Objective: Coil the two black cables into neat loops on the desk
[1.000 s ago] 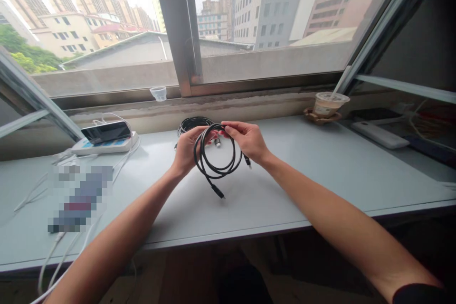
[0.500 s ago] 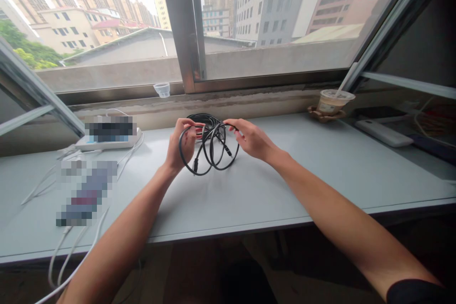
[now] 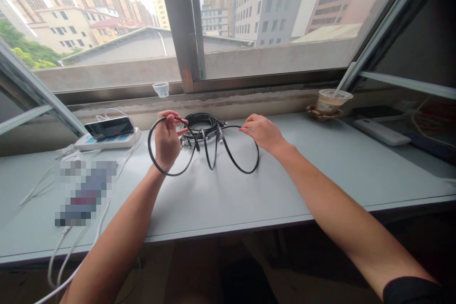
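Note:
A black cable [image 3: 232,161] hangs in wide loose loops between my two hands, above the table. My left hand [image 3: 168,140] is closed on one loop, with the cable passing under the thumb and a plug end dangling to its right. On the other side, my right hand [image 3: 264,132] pinches the cable between thumb and fingertips. Behind the loops, a coiled bundle of black cables [image 3: 199,119] lies on the table, with several plug ends showing at its edge. The held loops partly cover that bundle.
At left, a phone [image 3: 109,128] leans on a white power strip [image 3: 107,141], with white cords [image 3: 123,166] running forward past a blurred-out object. A drink cup with a straw [image 3: 331,100] stands at the back right. A small clear cup [image 3: 161,89] sits on the window ledge.
My hands have moved apart, the left one leftward and the right one rightward. The cable loops have spread wider between them, and more of the bundle behind shows.

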Available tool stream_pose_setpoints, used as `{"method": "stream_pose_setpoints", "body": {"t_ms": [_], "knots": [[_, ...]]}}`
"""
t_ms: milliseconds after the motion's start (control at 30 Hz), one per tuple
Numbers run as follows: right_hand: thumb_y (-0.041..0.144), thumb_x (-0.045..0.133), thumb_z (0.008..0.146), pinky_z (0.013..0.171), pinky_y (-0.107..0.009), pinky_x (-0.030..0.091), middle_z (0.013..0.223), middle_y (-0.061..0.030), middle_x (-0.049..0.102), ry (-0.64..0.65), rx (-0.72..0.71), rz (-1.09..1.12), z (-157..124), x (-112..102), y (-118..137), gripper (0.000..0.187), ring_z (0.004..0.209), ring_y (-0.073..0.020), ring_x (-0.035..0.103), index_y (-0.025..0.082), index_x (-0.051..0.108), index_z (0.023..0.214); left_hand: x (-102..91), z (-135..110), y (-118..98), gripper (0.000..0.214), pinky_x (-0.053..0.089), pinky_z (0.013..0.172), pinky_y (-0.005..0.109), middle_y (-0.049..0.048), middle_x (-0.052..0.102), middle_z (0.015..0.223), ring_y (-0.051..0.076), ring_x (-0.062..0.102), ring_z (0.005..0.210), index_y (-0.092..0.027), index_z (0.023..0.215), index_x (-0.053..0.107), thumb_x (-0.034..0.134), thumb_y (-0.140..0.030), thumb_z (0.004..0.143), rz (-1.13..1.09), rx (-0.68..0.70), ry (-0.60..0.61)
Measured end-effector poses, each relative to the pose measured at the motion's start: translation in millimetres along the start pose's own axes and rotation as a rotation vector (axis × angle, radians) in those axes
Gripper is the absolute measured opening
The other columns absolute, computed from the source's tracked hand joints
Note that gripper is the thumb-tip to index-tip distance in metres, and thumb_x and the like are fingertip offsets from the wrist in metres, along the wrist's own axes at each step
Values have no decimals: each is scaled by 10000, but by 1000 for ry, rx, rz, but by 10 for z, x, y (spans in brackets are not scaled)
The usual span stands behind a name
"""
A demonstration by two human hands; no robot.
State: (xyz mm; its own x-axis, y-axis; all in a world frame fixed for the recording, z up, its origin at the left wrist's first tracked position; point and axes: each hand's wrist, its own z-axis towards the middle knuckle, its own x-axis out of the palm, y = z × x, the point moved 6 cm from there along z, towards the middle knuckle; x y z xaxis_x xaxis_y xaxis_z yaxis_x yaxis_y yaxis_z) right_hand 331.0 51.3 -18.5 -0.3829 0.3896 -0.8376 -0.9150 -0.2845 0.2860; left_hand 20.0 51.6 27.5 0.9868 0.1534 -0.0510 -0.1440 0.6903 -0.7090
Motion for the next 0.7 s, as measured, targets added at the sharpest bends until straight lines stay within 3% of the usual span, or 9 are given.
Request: {"method": "stream_pose_setpoints", "body": {"t_ms": [67,133,300,467,600,700], "knots": [[222,522,1043,818,-349,495,1237,-78,747,41,-59,-5,19,38,-123,313,1138,-279,658,276,787,1200,-60,35,-9,419,664,663,268,30,607,1007,155,743,863,-227,1069,529,508,-645,1040,-1,16,-45],[74,455,989,859,-355,501,1260,-69,757,61,-73,4,33,66,-258,498,1141,-271,666,285,726,1350,-133,77,-2,424,656,662,256,31,596,1017,147,733,853,-225,1070,521,507,-648,1040,8,29,-98],[-37,500,793,858,-344,510,1196,-74,776,27,76,53,38,69,-574,592,1038,-259,716,254,702,1268,-350,166,70,371,656,696,261,45,573,1071,148,721,896,-229,1118,495,501,-595,1062,0,63,-247],[34,553,740,810,-330,538,973,-63,767,-112,225,285,53,65,-817,414,840,-211,715,229,602,1102,-458,188,163,370,659,720,280,49,548,1091,147,703,904,-224,1143,481,567,-569,1044,12,69,-305],[150,559,787,837,-358,586,970,-58,783,-208,276,658,127,147,-880,252,898,-220,771,254,487,1005,-396,170,214,431,640,685,254,40,554,1041,146,706,877,-221,1120,489,588,-628,1014,21,26,-250],[193,561,837,903,-422,593,1072,-99,794,-270,296,672,153,141,-840,168,1000,-260,787,262,460,953,-338,151,213,430,647,689,260,37,569,1021,152,718,872,-224,1109,504,613,-626,1001,-2,11,-219]]}}
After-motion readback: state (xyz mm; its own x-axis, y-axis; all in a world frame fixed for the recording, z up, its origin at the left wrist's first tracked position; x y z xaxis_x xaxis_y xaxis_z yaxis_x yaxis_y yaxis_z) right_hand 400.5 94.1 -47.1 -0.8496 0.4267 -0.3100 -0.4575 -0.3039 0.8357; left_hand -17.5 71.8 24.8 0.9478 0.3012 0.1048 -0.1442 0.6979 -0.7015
